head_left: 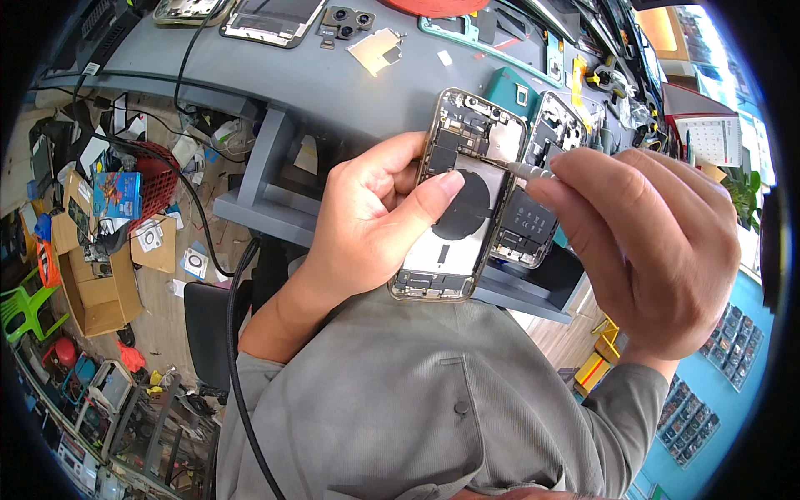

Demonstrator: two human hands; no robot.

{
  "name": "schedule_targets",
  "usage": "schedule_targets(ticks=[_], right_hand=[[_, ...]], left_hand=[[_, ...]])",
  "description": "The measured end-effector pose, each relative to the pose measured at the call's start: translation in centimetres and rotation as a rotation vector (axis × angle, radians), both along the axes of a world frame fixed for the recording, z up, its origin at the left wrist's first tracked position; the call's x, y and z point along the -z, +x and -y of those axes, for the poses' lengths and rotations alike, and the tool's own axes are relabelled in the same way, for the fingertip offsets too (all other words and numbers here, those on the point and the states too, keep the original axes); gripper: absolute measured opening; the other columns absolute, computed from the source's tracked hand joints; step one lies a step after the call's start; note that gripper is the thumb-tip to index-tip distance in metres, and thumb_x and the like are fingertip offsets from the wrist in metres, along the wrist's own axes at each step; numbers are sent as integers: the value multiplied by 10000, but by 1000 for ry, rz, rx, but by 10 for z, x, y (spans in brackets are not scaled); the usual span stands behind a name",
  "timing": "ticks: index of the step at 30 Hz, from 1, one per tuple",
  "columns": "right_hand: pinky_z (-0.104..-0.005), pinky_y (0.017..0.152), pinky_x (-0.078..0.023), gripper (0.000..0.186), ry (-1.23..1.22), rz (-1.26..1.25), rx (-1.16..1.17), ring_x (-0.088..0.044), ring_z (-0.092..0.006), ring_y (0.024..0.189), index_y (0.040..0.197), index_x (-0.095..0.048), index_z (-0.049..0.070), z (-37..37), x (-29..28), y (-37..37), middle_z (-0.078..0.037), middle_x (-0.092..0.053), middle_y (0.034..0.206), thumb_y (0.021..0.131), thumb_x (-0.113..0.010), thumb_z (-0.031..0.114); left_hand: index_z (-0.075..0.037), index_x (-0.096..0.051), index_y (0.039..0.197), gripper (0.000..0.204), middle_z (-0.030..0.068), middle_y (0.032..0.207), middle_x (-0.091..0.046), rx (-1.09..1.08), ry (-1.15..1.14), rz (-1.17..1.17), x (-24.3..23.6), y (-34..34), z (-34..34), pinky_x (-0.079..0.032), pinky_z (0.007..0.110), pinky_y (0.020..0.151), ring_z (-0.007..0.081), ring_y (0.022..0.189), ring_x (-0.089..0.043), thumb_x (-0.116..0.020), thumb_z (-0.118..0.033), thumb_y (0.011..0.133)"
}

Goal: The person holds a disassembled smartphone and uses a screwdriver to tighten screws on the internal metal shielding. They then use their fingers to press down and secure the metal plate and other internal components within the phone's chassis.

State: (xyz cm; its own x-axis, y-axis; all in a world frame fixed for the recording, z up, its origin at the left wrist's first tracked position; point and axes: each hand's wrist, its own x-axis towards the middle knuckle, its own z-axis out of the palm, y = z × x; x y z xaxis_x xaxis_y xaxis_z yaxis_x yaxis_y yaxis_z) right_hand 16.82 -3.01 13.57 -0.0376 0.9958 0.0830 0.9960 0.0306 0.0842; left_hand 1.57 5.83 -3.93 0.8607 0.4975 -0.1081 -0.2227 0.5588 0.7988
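My left hand [371, 212] is closed around an opened smartphone [432, 252], the thumb lying over its inner face. The phone is tilted upright in front of my chest, showing circuit boards at its upper end, a round black pad and a pale lower area. In my right hand [654, 233] is a slim precision screwdriver [527, 171] with a grey handle, pinched between thumb and fingers. Its thin shaft points left, with the tip at the upper inner part of the phone. Whether it touches a screw is too small to tell.
A second opened phone [525, 229] lies just behind the held one, beside a teal block [512, 90]. On the grey bench [275, 87] are a camera module [347, 21], a metal plate [377, 52] and a teal frame [492, 50]. A black cable [234, 358] hangs at my left.
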Motion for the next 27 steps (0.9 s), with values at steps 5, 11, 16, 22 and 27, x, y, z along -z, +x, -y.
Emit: schedule_targets(ticks=[5,11,16,22,27], right_hand=[[-337,571,-515,262,1,-118,-81,-713,-227,684,1007,-735,42,-5,2,1,-102,-732,848,780,-863,67],[-331,551,-500,286,-39,-176,-76,-693,-226,674,1024,-721,11,-2,0,2,-110,-690,838,761,-828,-29],[-329,539,-493,245,-32,-143,-99,-687,-217,659,996,-724,14,-5,0,2,-104,-686,819,775,-827,-12],[-331,534,-496,237,-110,-79,-92,-693,-220,662,994,-726,15,-4,-5,5,-114,-699,829,788,-841,34],[-333,559,-522,333,-70,-97,-128,-722,-253,708,1056,-729,28,-8,-4,5,-140,-725,880,768,-880,99]], left_hand=[[130,-606,1333,360,109,1111,-747,8,12,-18,-2,-2,-1,-521,210,830,66,948,-658,-645,-52,1025],[130,-604,1340,365,94,1097,-746,-3,6,3,-1,0,0,-507,197,817,55,932,-646,-645,-43,1022],[131,-599,1354,375,94,1109,-744,14,17,-17,-2,-2,-2,-498,191,817,56,933,-640,-646,-38,1022],[133,-595,1359,385,100,1134,-739,-7,-5,-11,-1,-1,0,-500,199,837,60,964,-640,-652,-46,1023],[134,-593,1362,390,109,1146,-742,2,-48,17,-6,-1,-2,-514,212,871,79,995,-656,-653,-48,1022]])
